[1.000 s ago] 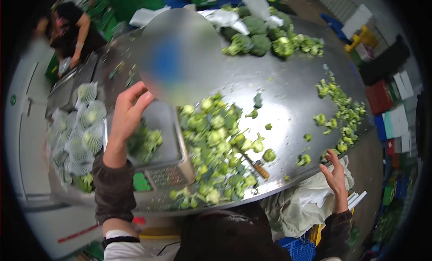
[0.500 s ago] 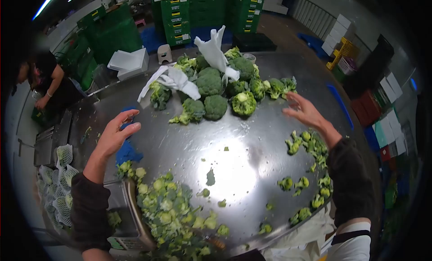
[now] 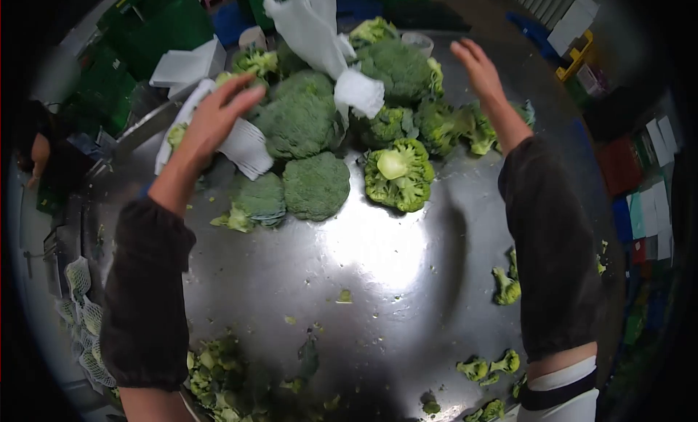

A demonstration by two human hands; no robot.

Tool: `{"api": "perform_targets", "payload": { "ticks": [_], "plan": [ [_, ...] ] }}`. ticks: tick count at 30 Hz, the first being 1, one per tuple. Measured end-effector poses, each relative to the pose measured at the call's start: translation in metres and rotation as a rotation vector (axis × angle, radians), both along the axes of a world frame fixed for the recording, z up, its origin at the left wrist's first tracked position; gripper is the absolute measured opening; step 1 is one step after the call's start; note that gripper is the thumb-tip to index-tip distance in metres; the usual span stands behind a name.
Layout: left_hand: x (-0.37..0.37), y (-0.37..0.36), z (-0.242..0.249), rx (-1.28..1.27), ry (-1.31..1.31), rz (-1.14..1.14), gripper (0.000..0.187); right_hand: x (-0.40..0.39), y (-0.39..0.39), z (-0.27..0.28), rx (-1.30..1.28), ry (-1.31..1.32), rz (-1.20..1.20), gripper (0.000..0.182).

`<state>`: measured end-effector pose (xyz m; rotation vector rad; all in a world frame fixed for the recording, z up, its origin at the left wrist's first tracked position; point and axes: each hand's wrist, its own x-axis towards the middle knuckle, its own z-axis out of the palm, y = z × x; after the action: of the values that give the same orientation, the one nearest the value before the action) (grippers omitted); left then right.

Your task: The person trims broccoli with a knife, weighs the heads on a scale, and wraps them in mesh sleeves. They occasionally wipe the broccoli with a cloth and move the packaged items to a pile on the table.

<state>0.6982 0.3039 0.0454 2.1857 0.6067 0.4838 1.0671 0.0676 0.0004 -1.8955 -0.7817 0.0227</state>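
Both my hands reach over a heap of broccoli heads on a steel table. My left hand is above the left side of the heap, over a white foam net, its fingers stretched out and holding nothing. On the far right of the heap, my right hand is raised with fingers extended, also free of anything. A second white foam net lies on top of the heap. An upturned broccoli head shows its pale cut stem at the front.
Loose florets lie at the table's right front, and trimmed pieces are piled at the left front. White foam boxes stand behind on the left. Netted produce is at far left, near another person.
Both my hands have moved forward and up, from in front of the heap to over its left and right sides. The view has come closer to the heap.
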Motion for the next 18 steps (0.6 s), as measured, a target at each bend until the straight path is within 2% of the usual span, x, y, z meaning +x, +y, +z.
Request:
{"api": "perform_targets", "payload": {
  "ticks": [2, 4, 5, 6, 7, 8, 9, 10, 12, 14, 15, 16, 17, 18],
  "plan": [
    [0.036, 0.022, -0.018, 0.059, 0.004, -0.020, 0.068, 0.030, 0.025, -0.018, 0.036, -0.130, 0.008, 0.079],
    [0.065, 0.034, -0.038, -0.012, 0.003, 0.002, 0.076, 0.043, 0.049, -0.031, 0.002, -0.102, -0.019, 0.069],
    [0.073, 0.031, -0.048, -0.171, 0.036, -0.014, 0.076, 0.047, 0.053, -0.026, -0.092, 0.016, 0.140, 0.077],
    [0.079, 0.047, -0.071, -0.151, 0.065, -0.093, 0.076, 0.047, 0.057, -0.028, -0.180, 0.134, 0.301, 0.087],
    [0.081, 0.021, -0.063, -0.247, -0.008, -0.215, 0.074, 0.038, 0.070, -0.039, -0.267, 0.200, 0.395, 0.085],
    [0.088, 0.046, -0.082, -0.557, 0.055, -0.352, 0.069, 0.029, 0.083, -0.048, -0.353, 0.230, 0.470, 0.082],
    [0.086, 0.089, -0.115, -0.873, 0.196, -0.328, 0.063, 0.019, 0.095, -0.056, -0.407, 0.278, 0.525, 0.079],
    [0.103, 0.029, -0.060, -0.487, 0.227, -0.301, 0.089, 0.012, 0.104, -0.058, -0.438, 0.304, 0.574, 0.076],
    [0.056, -0.010, -0.061, -0.303, -0.225, -0.526, 0.043, 0.000, 0.099, -0.053, -0.432, 0.368, 0.630, 0.071],
    [0.062, -0.015, -0.045, -0.350, -0.015, -0.335, 0.055, -0.004, 0.078, -0.046, -0.343, 0.515, 0.591, 0.066],
    [0.083, 0.019, -0.073, -0.424, 0.097, -0.513, 0.050, -0.010, 0.063, -0.045, -0.301, 0.597, 0.552, 0.063],
    [0.071, 0.001, -0.062, -0.325, 0.159, -0.582, 0.051, -0.028, 0.049, -0.043, -0.267, 0.666, 0.538, 0.061],
    [0.054, -0.018, -0.058, -0.319, 0.135, -0.647, 0.051, -0.066, 0.042, -0.034, -0.284, 0.548, 0.597, 0.054],
    [0.032, -0.045, -0.049, -0.139, 0.154, -0.584, 0.054, -0.114, 0.031, -0.019, -0.252, 0.638, 0.721, 0.051]
  ]
}}
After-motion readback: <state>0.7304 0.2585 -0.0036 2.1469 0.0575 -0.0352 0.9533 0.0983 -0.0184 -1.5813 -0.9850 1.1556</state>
